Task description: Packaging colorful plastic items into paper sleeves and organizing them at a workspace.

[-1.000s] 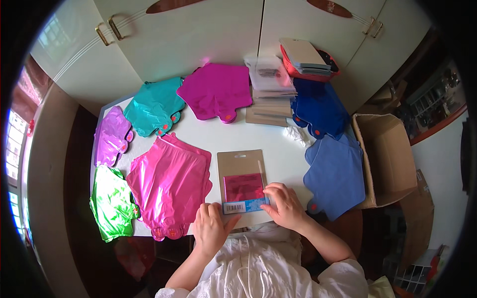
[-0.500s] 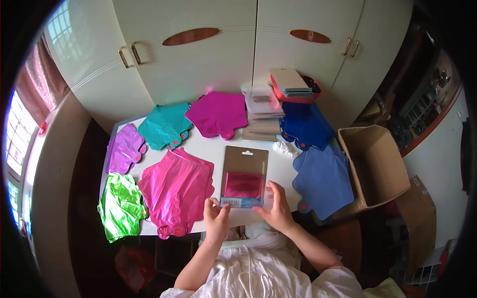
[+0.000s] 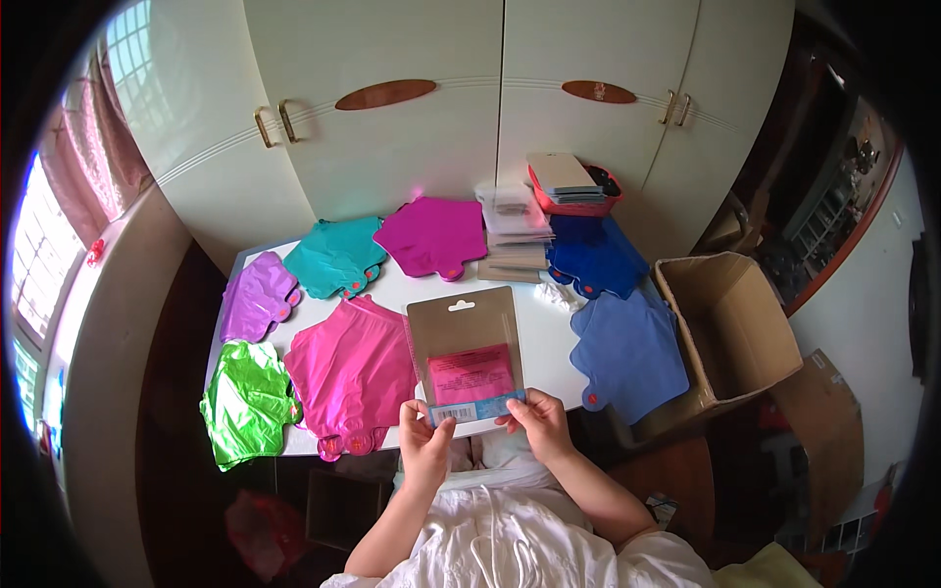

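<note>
A flat clear package with a brown card backing (image 3: 461,323) is held up before me, tilted slightly. Inside it shows a folded pink foil piece (image 3: 472,370), above a blue printed strip at the lower edge. My left hand (image 3: 427,446) pinches the lower left corner, thumb on the front. The lower right corner is gripped between thumb and fingers of my right hand (image 3: 539,421). A stack of pink foil balloons (image 3: 351,367) lies just left of the package, flat and uninflated.
Around the white table (image 3: 544,343) lie foil balloons: green (image 3: 243,404), purple (image 3: 257,296), teal (image 3: 333,257), magenta (image 3: 433,235), dark blue (image 3: 600,263) and light blue (image 3: 632,355). Packages (image 3: 516,220) are stacked at the back beside a red basket (image 3: 578,204). A cardboard box (image 3: 730,328) stands right.
My right hand has closed on the package's lower right corner. The package has been raised toward me and tilted leftward. The view has shifted slightly.
</note>
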The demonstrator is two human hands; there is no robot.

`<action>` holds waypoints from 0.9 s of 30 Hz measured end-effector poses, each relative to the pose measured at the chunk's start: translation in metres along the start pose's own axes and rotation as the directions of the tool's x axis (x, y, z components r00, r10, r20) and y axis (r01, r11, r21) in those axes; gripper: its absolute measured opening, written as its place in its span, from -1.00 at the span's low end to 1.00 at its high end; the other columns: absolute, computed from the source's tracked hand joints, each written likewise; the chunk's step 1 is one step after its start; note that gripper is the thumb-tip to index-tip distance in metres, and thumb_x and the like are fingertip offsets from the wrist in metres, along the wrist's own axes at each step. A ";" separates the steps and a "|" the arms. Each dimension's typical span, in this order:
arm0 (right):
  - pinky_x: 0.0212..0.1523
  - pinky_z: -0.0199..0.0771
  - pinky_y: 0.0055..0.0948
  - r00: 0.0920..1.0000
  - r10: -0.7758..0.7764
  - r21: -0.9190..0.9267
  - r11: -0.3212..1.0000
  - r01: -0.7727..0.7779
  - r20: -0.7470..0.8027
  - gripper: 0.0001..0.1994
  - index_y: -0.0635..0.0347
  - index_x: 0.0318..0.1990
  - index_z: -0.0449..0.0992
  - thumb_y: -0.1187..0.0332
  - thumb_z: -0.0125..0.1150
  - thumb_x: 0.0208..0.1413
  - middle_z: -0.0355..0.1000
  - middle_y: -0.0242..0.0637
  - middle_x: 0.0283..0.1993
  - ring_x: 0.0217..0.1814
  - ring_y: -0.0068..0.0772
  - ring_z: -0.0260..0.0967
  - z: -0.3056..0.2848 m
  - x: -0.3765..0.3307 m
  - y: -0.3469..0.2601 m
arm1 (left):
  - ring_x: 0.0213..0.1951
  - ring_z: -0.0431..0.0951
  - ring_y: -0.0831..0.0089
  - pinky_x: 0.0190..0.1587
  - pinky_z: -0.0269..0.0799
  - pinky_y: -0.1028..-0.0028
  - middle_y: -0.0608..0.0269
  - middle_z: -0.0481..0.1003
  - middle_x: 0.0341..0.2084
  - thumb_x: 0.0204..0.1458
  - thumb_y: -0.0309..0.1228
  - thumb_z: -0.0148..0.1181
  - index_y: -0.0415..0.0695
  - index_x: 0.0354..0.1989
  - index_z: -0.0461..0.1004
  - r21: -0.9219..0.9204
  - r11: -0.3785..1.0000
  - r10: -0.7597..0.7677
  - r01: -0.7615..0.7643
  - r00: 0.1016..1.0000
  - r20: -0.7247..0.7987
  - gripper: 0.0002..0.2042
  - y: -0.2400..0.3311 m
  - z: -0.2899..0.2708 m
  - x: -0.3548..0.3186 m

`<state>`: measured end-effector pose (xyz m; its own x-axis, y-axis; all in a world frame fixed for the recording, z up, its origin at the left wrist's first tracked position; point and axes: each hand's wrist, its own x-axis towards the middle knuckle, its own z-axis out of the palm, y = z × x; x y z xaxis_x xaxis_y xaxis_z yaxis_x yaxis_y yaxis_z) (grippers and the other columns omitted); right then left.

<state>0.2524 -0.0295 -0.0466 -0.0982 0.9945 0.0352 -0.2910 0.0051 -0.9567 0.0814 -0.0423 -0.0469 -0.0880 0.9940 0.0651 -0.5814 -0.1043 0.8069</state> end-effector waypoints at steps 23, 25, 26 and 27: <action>-0.51 0.35 -0.62 0.959 -0.261 -0.481 0.831 0.280 0.109 -0.62 0.35 -0.50 0.45 0.22 -0.08 0.22 0.46 -0.32 -0.55 -0.51 -0.62 0.39 0.016 -0.049 -0.014 | -0.59 0.20 0.83 -0.56 0.05 0.73 0.50 0.39 -0.51 0.05 -0.56 0.08 -0.18 -0.18 0.35 0.037 0.999 -0.012 0.010 0.999 0.051 -0.83 0.025 -0.022 -0.052; -0.49 0.33 -0.64 0.960 -0.270 -0.425 0.862 0.277 0.076 -0.61 0.35 -0.53 0.44 0.22 -0.08 0.22 0.44 -0.34 -0.58 -0.50 -0.66 0.36 0.020 -0.051 -0.013 | -0.64 0.10 0.84 -0.61 -0.07 0.72 0.54 0.36 -0.55 0.06 -0.53 0.08 -0.17 -0.19 0.38 0.018 0.999 -0.045 0.044 0.997 0.058 -0.86 0.026 -0.019 -0.055; -0.49 0.33 -0.65 0.960 -0.274 -0.396 0.876 0.275 0.061 -0.60 0.35 -0.55 0.43 0.22 -0.08 0.22 0.44 -0.36 -0.60 -0.50 -0.68 0.35 0.021 -0.052 -0.012 | -0.66 0.06 0.85 -0.64 -0.12 0.71 0.55 0.35 -0.57 0.07 -0.51 0.08 -0.17 -0.19 0.39 0.008 0.998 -0.061 0.061 0.996 0.062 -0.86 0.027 -0.017 -0.057; -0.48 0.34 -0.65 0.962 -0.263 -0.410 0.871 0.270 0.075 -0.64 0.35 -0.51 0.44 0.25 -0.05 0.20 0.44 -0.36 -0.59 -0.49 -0.70 0.35 0.015 -0.053 -0.008 | -0.66 0.06 0.85 -0.64 -0.12 0.71 0.56 0.35 -0.57 0.08 -0.50 0.07 -0.18 -0.20 0.40 0.009 0.998 -0.060 0.060 0.996 0.059 -0.87 0.026 -0.016 -0.057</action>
<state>0.2451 -0.0835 -0.0368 -0.0898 0.9475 0.3069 0.1097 0.3157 -0.9425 0.0583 -0.1026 -0.0391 -0.0046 0.9987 0.0510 -0.5783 -0.0443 0.8146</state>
